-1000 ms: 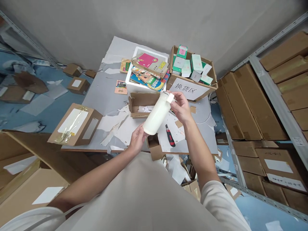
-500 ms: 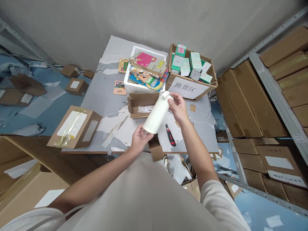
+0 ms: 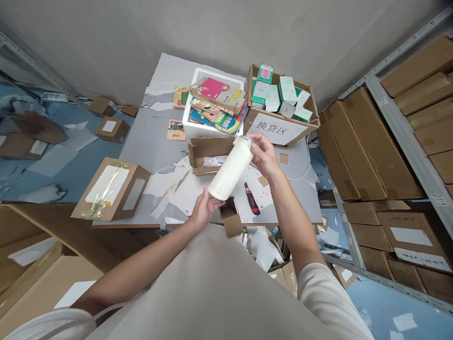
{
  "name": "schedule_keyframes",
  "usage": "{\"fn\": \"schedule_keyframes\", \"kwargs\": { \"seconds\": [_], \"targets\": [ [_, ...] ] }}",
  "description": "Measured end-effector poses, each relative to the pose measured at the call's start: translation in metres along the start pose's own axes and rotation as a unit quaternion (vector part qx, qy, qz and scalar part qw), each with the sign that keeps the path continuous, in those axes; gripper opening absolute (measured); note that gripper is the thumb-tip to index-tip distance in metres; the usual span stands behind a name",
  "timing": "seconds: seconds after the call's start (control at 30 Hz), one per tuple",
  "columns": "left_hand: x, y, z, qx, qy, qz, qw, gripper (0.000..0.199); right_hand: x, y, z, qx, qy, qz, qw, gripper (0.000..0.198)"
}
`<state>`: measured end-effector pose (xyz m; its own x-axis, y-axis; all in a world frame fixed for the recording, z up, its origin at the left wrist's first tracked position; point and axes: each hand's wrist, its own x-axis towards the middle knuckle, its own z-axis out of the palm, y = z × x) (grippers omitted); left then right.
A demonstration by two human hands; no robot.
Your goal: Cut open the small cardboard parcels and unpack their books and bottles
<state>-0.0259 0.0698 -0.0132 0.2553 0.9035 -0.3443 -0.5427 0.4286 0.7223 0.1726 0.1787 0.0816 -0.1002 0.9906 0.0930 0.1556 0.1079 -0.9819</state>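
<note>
A cream-white thermos bottle (image 3: 231, 169) is held tilted above the table between both hands. My right hand (image 3: 264, 153) grips its upper end, where a silver band shows. At the lower end, my left hand (image 3: 205, 208) has its fingers closed around the base. Behind the bottle lies an opened small cardboard box (image 3: 198, 151) with white material inside. A red and black utility knife (image 3: 252, 198) rests to the right of the bottle. Another small open carton (image 3: 231, 219) sits at the table's front edge, just below the bottle.
A white foam box (image 3: 196, 127) piled with books (image 3: 219, 94) stands at the back, beside a labelled carton (image 3: 279, 130) of green-and-white boxes. A taped parcel (image 3: 111, 189) sits at front left. Shelves of cartons (image 3: 368, 141) line the right; parcels lie on the floor at left.
The bottle has been rotated about its length, so the white tab near its top has turned away and the silver band shows. Both hands keep hold in nearly the same places.
</note>
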Motion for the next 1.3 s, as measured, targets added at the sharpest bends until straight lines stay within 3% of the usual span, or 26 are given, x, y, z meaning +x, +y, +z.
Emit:
{"fn": "schedule_keyframes", "kwargs": {
  "seconds": [0.17,0.3,0.43,0.57,0.63,0.7,0.77,0.8,0.93,1.1,1.2,1.3],
  "targets": [
    [-0.001,0.001,-0.006,0.027,0.0,0.022,0.999,0.063,-0.002,0.008,0.003,-0.017,0.023,0.017,0.999,0.062],
    [-0.005,-0.001,-0.007,0.012,-0.008,0.014,1.0,0.06,-0.01,0.003,0.0,-0.012,-0.013,0.01,1.0,0.068],
    [-0.006,-0.004,-0.01,0.024,-0.027,-0.004,0.999,0.056,-0.014,0.004,-0.001,0.015,-0.018,0.015,1.0,0.059],
    [0.0,-0.012,-0.023,0.159,-0.056,0.059,0.984,0.07,-0.025,0.017,-0.007,0.016,0.038,-0.021,0.999,0.051],
    [0.004,-0.019,-0.031,0.334,-0.07,0.122,0.932,0.088,-0.04,0.026,-0.012,0.017,0.083,-0.079,0.993,0.049],
    [0.006,-0.028,-0.038,0.512,-0.087,0.158,0.84,0.099,-0.062,0.035,-0.015,0.012,0.132,-0.119,0.984,0.047],
    [0.01,-0.038,-0.043,0.611,-0.103,0.167,0.767,0.095,-0.089,0.046,-0.012,0.005,0.175,-0.123,0.977,0.047],
    [0.012,-0.042,-0.046,0.627,-0.109,0.169,0.753,0.089,-0.102,0.053,-0.008,0.001,0.191,-0.118,0.974,0.047],
    [0.022,-0.05,-0.056,0.604,-0.125,0.181,0.766,0.072,-0.142,0.08,0.007,-0.012,0.235,-0.101,0.967,0.048],
    [0.028,-0.048,-0.059,0.618,-0.115,0.176,0.758,0.066,-0.156,0.089,0.002,-0.07,0.278,-0.123,0.95,0.044],
    [0.029,-0.048,-0.059,0.621,-0.118,0.173,0.756,0.066,-0.152,0.079,0.003,-0.124,0.223,-0.124,0.959,0.042],
    [0.031,-0.046,-0.062,0.618,-0.096,0.168,0.762,0.065,-0.144,0.063,0.008,-0.194,0.128,-0.118,0.965,0.048]
  ]
}}
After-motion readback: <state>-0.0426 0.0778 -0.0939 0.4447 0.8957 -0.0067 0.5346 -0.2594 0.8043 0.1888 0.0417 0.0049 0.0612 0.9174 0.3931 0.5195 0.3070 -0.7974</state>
